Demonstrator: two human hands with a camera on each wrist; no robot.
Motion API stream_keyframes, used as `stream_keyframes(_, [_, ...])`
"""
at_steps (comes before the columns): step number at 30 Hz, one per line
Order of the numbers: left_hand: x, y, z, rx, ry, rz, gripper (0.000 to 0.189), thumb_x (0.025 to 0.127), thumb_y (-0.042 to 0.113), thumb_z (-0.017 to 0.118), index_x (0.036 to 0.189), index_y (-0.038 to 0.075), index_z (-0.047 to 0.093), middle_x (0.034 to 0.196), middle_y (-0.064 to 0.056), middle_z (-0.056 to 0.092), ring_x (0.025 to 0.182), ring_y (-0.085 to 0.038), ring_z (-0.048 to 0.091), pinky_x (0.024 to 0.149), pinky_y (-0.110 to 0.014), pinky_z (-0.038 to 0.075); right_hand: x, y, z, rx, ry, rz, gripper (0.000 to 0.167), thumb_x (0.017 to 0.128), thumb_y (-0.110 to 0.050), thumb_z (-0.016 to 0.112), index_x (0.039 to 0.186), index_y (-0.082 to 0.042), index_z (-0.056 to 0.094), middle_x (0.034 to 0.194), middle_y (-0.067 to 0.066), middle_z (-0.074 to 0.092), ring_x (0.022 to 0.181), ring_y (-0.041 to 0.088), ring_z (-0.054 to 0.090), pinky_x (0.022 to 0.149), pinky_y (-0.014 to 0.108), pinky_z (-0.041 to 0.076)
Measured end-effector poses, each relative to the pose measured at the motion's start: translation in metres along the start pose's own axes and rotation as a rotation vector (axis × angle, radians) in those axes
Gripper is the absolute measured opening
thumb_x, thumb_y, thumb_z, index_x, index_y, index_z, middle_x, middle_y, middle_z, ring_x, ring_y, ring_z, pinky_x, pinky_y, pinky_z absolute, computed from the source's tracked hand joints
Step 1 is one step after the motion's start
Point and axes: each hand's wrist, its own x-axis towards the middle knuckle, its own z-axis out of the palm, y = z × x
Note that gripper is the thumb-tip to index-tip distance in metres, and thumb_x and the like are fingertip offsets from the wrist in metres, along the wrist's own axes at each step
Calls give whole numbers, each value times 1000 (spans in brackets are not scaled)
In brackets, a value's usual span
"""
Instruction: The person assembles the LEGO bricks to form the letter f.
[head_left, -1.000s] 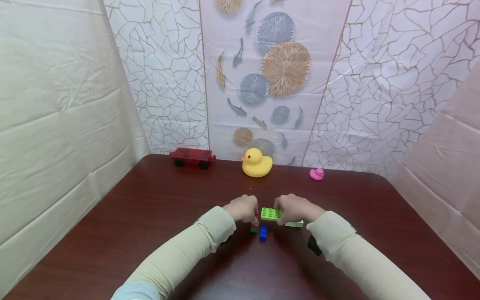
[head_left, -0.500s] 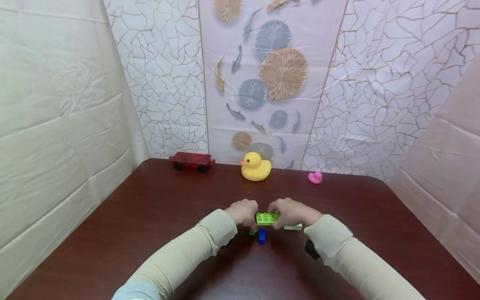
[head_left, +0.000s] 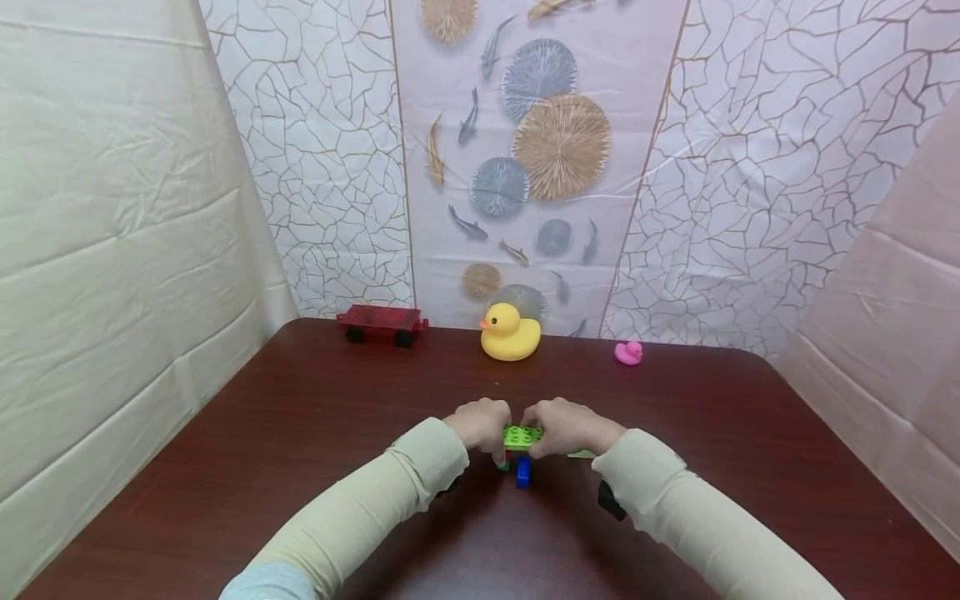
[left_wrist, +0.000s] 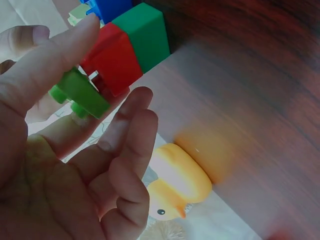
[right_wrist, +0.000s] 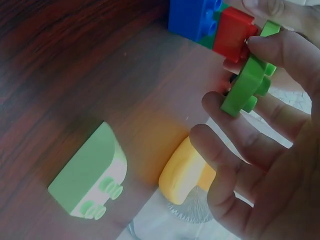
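Already, red brick (left_wrist: 115,60) tops green brick (left_wrist: 146,37); left hand (head_left: 483,425) grips red brick, right hand (head_left: 570,427) pinches lime plate (right_wrist: 242,87), seemingly not seated

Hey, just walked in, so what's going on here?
Looks like some stacking on a table. A person's right hand pinches a lime brick just over a red block, which sits against a green block; a gap shows between lime and red. The left hand has thumb and finger around the red block. A blue block is close by, and a yellow duck sits farther back.
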Motion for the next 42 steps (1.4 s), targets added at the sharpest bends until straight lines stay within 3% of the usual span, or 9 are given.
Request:
stream_keyframes(9, [2, -1, -1, -15, -23, 19, 22, 61, 12, 79, 68, 14, 58, 63, 3, 53, 57, -13, 46, 52, -29, 39, 5, -3, 7, -10, -7, -11, 31, 70, -21, 72, 98, -11, 63, 78, -6, 57, 65, 12, 49, 59, 30, 44])
stream_keyframes(19, [4, -3, -3, -31, -37, 43, 23, 60, 12, 79, 69, 14, 58, 65, 3, 54, 58, -13, 47, 51, -28, 40, 8, -9, 4, -22, -29, -21, 27, 69, -18, 74, 93, -11, 64, 77, -6, 57, 65, 12, 49, 59, 29, 43])
stream_keyframes(28, [7, -11, -12, -128, -114, 97, 13, 66, 15, 77, 69, 13, 64, 62, 3, 58, 55, -10, 48, 51, -24, 40, 12, -13, -2, -31, -64, -19, 23, 68, -13, 74, 89, -12, 65, 72, -6, 56, 61, 14, 50, 56, 27, 43])
stream_keyframes(33, [9, -11, -15, -99, -115, 126, 13, 65, 14, 77, 70, 13, 65, 64, 5, 58, 56, -10, 48, 52, -23, 42, 13, -14, -4, -38, -73, -3, 23, 68, -15, 75, 89, -12, 65, 70, -6, 56, 61, 13, 50, 57, 27, 44])
stream_keyframes(42, [11, -10, -13, -57, -123, 113, 13, 65, 15, 77, 68, 14, 64, 62, 5, 58, 56, -10, 47, 52, -24, 41, 13, -15, -3, -42, -74, -14, 20, 67, -15, 75, 85, -12, 65, 69, -6, 55, 60, 13, 49, 56, 28, 43])
